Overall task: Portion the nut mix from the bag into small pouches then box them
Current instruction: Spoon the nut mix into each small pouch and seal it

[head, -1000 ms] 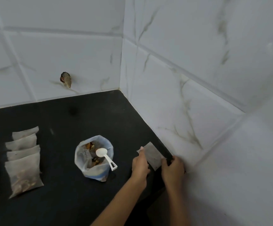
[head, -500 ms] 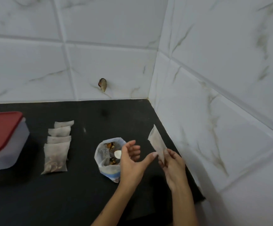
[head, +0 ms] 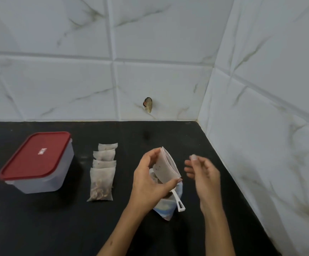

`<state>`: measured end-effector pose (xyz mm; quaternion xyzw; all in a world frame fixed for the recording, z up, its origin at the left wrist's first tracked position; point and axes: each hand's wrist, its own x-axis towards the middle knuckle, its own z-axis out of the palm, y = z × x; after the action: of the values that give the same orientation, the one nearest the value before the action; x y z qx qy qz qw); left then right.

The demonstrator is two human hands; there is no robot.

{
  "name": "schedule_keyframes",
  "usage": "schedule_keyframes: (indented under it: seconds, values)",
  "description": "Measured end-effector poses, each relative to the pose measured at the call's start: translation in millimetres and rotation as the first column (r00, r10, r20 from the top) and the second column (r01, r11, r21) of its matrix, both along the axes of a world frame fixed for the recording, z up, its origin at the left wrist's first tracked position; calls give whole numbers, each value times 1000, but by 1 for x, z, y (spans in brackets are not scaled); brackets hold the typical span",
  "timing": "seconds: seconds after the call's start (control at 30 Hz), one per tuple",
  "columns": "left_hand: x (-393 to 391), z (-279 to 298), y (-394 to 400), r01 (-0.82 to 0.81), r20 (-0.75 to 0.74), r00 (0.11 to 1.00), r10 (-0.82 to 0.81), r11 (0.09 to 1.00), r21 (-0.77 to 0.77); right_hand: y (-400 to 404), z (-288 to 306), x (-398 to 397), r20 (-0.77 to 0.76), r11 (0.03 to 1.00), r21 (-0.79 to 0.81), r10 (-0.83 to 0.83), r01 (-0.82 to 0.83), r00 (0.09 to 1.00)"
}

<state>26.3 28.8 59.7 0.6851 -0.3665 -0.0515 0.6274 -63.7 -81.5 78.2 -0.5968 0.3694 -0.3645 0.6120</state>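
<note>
Counter (head: 39,228): black, fills the lower frame, tiled walls behind and to the right.
Box (head: 37,163): red-lidded, left of centre, lid on.
Filled pouches (head: 103,170): four in an overlapping row, just right of the box.
Nut bag (head: 168,207): lower centre, standing open, partly hidden by the left hand; white scoop (head: 177,200) handle sticks out.
Left hand (head: 148,183): thumb and fingers pinch an empty pouch (head: 165,169), mouth gaping, above the bag.
Right hand (head: 203,169): blurred, fingers loosely spread, holding nothing.
Risk: pouch mouth could collapse under a one-handed pinch; scooped nuts would likely spill onto the counter.
</note>
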Motion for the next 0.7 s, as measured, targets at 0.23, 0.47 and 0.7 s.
schedule_keyframes:
  seconds: [0.23,0.47,0.7]
  values:
    - [36,1,12,4,238,971,-36,991,132,27,27,20,-169,939,-211,238,-271,956]
    - [54,-1,16,89,306,943,-126,987,133,31,24,29,-413,871,-393,121,-296,903]
    - [53,-11,15,0,406,910,-79,981,192,40,27,39,-420,854,-331,248,-402,873]
